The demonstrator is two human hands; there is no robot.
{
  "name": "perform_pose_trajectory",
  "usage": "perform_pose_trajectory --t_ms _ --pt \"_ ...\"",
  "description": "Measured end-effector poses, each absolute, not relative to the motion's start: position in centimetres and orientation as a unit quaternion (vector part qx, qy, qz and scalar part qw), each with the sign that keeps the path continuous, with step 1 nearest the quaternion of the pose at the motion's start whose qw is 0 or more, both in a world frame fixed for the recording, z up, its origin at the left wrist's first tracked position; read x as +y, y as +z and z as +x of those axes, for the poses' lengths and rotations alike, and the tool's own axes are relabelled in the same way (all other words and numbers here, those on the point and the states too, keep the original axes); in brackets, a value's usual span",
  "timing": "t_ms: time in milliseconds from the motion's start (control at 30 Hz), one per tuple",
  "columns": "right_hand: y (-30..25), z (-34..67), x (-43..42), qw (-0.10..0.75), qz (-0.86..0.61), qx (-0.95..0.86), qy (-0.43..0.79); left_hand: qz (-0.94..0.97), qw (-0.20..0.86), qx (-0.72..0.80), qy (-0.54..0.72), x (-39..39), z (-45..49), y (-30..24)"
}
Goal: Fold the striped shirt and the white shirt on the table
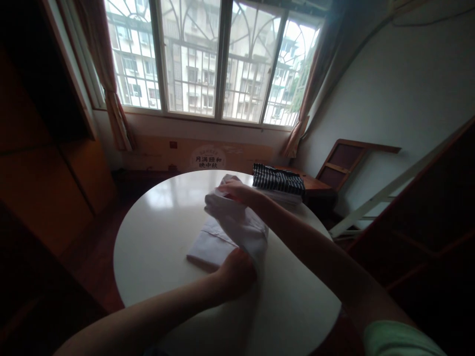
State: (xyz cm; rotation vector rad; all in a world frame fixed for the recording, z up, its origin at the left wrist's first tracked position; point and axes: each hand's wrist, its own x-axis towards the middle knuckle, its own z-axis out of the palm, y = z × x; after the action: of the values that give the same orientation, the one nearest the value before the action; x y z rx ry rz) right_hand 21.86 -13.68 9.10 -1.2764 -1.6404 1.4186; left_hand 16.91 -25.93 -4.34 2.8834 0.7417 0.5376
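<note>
A white garment point(222, 232) lies partly folded in the middle of a round white table point(156, 237). My left hand point(239, 272) is at the garment's near edge, fingers tucked under or into the cloth and hidden. My right hand point(235, 190) reaches to the far end and is closed on a fold of the white cloth, lifting it a little off the table. A folded black-and-white striped garment point(278, 180) rests on a pale folded piece at the table's far right edge, just beyond my right hand.
A large barred window point(208, 59) with curtains fills the far wall. A dark wooden cabinet point(40, 163) stands to the left. A wooden frame point(349, 163) leans against the right wall, with a slanted white rail point(393, 188) beside it.
</note>
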Motion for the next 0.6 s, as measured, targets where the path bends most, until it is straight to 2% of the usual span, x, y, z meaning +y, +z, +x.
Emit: perform_pose_trajectory --t_ms 67,133,233,333,433,533,600 --pt "7.8 20.9 -13.2 0.258 -0.446 -0.62 0.592 0.945 0.075 0.255 0.19 -27.3 16.0 -4.7" --pt "7.2 21.0 -13.1 0.254 -0.374 -0.63 0.631 0.938 0.093 0.271 0.197 -28.1 15.1 -5.3" --pt "6.7 23.5 -12.5 0.358 -0.318 -0.645 0.595 0.93 0.085 0.291 0.205 -28.3 14.4 -6.1" --pt "5.2 27.7 -11.3 0.417 -0.4 -0.638 0.51 0.937 0.08 0.281 0.192 -27.5 14.3 -6.0" --pt "2.7 32.0 -10.9 0.388 -0.526 -0.6 0.461 0.953 0.123 0.217 0.171 -26.1 13.1 -4.7" --pt "0.5 34.9 -11.9 0.362 -0.574 -0.565 0.47 0.958 0.182 0.154 0.16 -23.8 10.6 -3.1" --pt "-0.4 36.0 -12.7 0.362 -0.583 -0.549 0.478 0.951 0.192 0.177 0.163 -21.8 8.7 -2.4"
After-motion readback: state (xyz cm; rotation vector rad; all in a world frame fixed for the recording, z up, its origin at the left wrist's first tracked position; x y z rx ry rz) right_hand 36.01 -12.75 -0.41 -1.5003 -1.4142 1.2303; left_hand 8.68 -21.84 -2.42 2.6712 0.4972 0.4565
